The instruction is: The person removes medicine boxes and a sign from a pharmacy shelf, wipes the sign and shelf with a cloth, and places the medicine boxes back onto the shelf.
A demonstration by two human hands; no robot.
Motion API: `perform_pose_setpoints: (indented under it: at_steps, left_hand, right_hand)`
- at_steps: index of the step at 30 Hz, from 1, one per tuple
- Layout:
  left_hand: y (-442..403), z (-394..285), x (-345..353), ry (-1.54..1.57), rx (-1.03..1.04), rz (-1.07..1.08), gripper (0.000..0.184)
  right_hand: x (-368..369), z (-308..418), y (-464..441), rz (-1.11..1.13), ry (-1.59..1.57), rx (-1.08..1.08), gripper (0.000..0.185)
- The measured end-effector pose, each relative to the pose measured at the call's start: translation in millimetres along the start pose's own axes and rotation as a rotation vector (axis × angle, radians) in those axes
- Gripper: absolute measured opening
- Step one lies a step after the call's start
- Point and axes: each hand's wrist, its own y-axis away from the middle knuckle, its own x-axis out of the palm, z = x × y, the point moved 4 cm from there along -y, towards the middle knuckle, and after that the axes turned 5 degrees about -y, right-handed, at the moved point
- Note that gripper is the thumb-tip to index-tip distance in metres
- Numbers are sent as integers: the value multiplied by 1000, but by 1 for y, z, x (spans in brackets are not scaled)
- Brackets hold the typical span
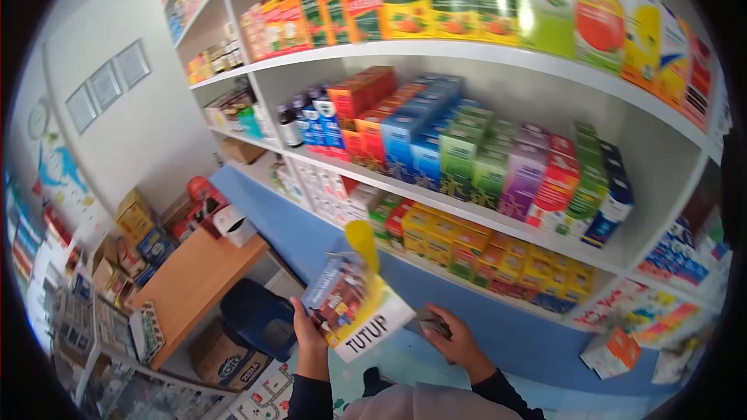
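Note:
My left hand (310, 336) grips the left edge of a printed sign (359, 307) with a colourful picture and the word "TUTUP" on a white band. A yellow rounded piece (360, 239) sticks up past the sign's top edge; whether it is joined to the sign I cannot tell. To the right of the sign, my right hand (459, 340) is closed around a small dark grey object (430, 322), mostly covered by the fingers and too blurred to name. The sign is held tilted in front of me, below the shelves.
White shelves (467, 48) carry rows of medicine boxes (459, 152) and bottles. At left stands a wooden desk (194, 284) with a dark blue chair (257, 315) beside it. A cardboard box (226, 358) sits under the desk. An orange-white box (612, 352) is at lower right.

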Motion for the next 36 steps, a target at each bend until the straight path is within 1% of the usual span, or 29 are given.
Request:
perform_pose_setpoints:
  at_steps: [1,2,5,6,8,9,11,12,13,15,16,17,19,20,22,23,25,26,27,29,30,32,33,35,36]
  left_hand:
    - [-1,-15,-7,78,45,-52,52]
    - [-19,-18,-39,188,105,-107,56]
    - [-48,-41,-100,252,194,-217,60]
    - [-59,-47,-110,250,203,-216,60]
    - [-77,-59,-139,241,227,-417,59]
    - [-90,-60,-151,238,224,-417,59]
    - [-124,-55,-176,219,221,-491,59]
    - [-141,-49,-184,249,201,-563,60]
    - [-160,-42,-192,241,192,-577,62]
    - [-196,-25,-194,290,191,-495,62]
    - [-215,-23,-189,314,190,-489,62]
    - [-228,-16,-183,294,179,-532,59]
    - [-251,-7,-163,213,223,-473,48]
    - [-258,1,-155,209,203,-452,48]
    - [-245,-3,-133,-84,75,-625,36]
    - [-253,1,-137,-99,60,-612,36]
    - [-257,1,-128,-419,15,-441,28]
    - [-258,4,-128,-473,-59,-454,28]
    - [-265,12,-133,-480,-73,-447,28]
    - [-283,9,-141,-740,405,-386,35]
    - [-284,4,-145,-743,399,-382,35]
    - [-287,-4,-150,-960,346,-253,43]
    - [-284,-11,-149,-964,343,-253,43]
    - [-280,-18,-158,-864,37,-292,51]
    - [-281,-19,-168,-868,35,-307,51]
  right_hand:
    - [8,-1,-7,32,-8,-8,48]
    - [13,-4,-13,40,3,19,44]
    - [26,-8,-28,48,23,76,38]
    - [30,-9,-33,35,37,113,34]
    - [40,-8,-42,21,7,123,32]
    - [44,-8,-46,3,-15,139,29]
    - [53,-4,-52,-25,-15,167,29]
    - [57,-4,-57,-49,-13,194,28]
    - [60,-8,-62,-58,-6,194,28]
    - [64,-20,-68,-152,-52,198,27]
    - [68,-23,-71,-169,-47,195,27]
    - [71,-26,-74,-211,-69,191,27]
    - [77,-24,-79,-285,-85,178,27]
    - [81,-20,-80,-334,-35,152,26]
    - [86,-20,-79,-405,12,135,26]
    - [87,-25,-76,-444,13,133,25]
    - [92,-27,-70,-501,18,142,24]
    - [94,-24,-68,-533,23,143,24]
    - [96,-22,-66,-561,30,144,24]
    - [97,-22,-63,-586,68,142,23]
    - [97,-22,-62,-599,101,130,23]
    - [98,-25,-61,-628,91,112,23]
    - [98,-26,-61,-649,80,91,22]
    - [98,-33,-64,-658,92,99,22]
    - [99,-36,-65,-665,107,104,21]
